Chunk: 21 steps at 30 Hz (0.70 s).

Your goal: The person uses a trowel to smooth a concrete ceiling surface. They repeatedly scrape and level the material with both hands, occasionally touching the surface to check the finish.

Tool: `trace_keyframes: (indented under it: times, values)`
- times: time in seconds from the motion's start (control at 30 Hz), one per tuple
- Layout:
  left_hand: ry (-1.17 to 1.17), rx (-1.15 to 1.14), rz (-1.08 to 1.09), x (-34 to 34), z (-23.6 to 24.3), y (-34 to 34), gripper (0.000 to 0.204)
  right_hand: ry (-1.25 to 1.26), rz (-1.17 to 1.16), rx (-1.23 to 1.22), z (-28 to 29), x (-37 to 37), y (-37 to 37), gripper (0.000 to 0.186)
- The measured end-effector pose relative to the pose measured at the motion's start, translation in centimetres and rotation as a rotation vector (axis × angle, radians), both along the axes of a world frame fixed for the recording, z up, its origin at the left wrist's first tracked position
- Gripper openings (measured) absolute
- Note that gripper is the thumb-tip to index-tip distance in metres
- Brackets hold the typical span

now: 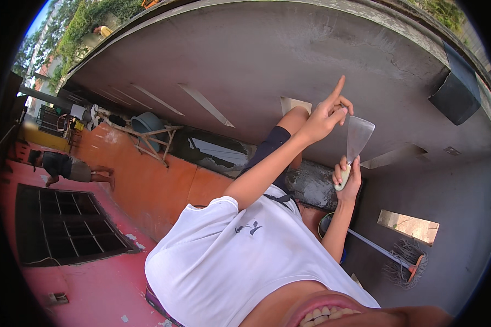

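My left hand (328,114) is raised in front of the grey wall (289,54), its index finger stretched out and its other fingers loosely curled. Nothing is in it. Just beside it, my right hand (350,180) is closed around the pale handle of a putty knife (360,136). The knife's broad metal blade points up toward the wall and is close to my left hand, with a small gap between. Both hands are over my own legs and white shirt.
A string mop (406,264) leans at the right by the wall. Narrow slots (409,226) pierce the wall, and a dark panel (457,87) hangs on it. At left stand a wooden trestle (153,139) and a blue-grey tub (147,124) on orange floor (163,185); another person (71,166) bends beyond.
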<state>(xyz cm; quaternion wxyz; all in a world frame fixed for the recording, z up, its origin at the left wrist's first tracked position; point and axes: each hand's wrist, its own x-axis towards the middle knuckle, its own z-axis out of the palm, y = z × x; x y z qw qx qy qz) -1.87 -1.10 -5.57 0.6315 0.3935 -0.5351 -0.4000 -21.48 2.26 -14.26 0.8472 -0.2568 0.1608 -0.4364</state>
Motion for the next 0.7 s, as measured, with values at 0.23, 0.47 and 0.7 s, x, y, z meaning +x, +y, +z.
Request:
trace_keyframes:
  times: [0.23, 0.47, 0.7]
  values:
    - [0.082, -0.006, -0.015, 0.0, 0.9, 0.0, 0.077, -0.149, 0.017, -0.075, 2.4, 1.1, -2.1, 0.031]
    - [-0.007, 0.012, 0.301, -1.3, -0.8, 1.0, 0.054, -0.181, 0.083, -0.158, 6.8, 6.3, -3.1, 0.036]
    - [0.332, 0.150, -0.071, 1.5, 1.5, 1.6, 0.048, -0.150, 0.042, -0.138, 8.0, 12.1, -3.5, 0.038]
